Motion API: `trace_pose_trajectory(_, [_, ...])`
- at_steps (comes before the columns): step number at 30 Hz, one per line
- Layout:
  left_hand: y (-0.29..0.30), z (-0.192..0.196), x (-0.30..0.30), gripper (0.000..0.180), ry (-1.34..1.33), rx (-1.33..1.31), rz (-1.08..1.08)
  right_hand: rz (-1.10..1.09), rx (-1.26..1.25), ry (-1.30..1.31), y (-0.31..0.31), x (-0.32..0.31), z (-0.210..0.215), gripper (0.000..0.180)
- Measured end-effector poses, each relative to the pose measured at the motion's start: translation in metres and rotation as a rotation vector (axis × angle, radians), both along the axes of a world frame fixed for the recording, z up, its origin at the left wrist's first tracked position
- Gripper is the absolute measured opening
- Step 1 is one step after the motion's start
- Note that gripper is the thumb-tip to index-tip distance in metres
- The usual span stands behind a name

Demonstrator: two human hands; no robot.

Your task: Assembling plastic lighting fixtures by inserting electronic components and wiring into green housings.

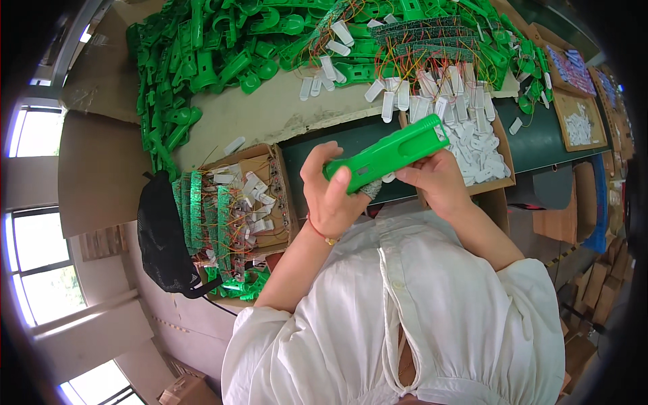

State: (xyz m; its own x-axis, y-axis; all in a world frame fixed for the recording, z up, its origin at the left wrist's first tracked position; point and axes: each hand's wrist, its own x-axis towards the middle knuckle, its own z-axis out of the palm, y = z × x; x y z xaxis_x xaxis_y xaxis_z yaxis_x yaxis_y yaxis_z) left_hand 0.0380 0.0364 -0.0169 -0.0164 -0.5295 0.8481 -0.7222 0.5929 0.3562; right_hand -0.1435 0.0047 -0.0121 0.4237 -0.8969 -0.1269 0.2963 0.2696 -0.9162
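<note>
A long green plastic shell [398, 150] is held in front of my chest, tilted with its right end higher. It has a small slot near its left part and a long recess toward the right end. My left hand [331, 196] grips the left end, thumb on the near side and fingers round the far side. My right hand [440, 181] holds the lower edge near the right end; its other fingers are partly hidden behind the shell. Beside the right thumb a small white piece [388, 177] shows under the shell, too little of it to name.
Green shells [202, 61] lie heaped across the table [250, 115]. Wired circuit boards [432, 37] with white pieces sit at the back. A carton of white plastic parts [482, 158] stands right. Another carton [287, 196] with boards and a black bag [162, 236] are left.
</note>
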Motion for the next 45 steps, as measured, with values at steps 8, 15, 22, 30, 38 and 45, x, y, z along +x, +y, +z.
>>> trace_pose_trajectory(8, [0.000, 0.001, -0.002, 0.106, 0.072, 0.087, -0.065, -0.068, 0.097, -0.108, -0.001, 0.002, 0.006, 0.026])
trace_pose_trajectory(15, [0.009, 0.013, -0.015, 0.090, 0.364, 0.860, -0.319, -0.057, 0.054, -0.102, -0.004, 0.003, 0.005, 0.023])
trace_pose_trajectory(22, [0.003, 0.008, -0.020, 0.096, 0.880, 1.068, -0.735, -0.085, 0.030, 0.042, -0.005, 0.004, 0.014, 0.017])
trace_pose_trajectory(30, [0.003, 0.012, -0.021, 0.085, 0.587, 1.031, -0.642, -0.105, -0.006, 0.066, -0.008, 0.004, 0.024, 0.013])
trace_pose_trajectory(38, [-0.001, 0.021, -0.026, 0.081, 0.730, 1.115, -0.707, -0.111, 0.010, 0.046, -0.008, 0.001, 0.023, 0.013])
trace_pose_trajectory(45, [-0.005, 0.025, -0.026, 0.079, 0.492, 1.079, -0.610, -0.075, 0.050, 0.056, -0.013, 0.000, 0.014, 0.013])
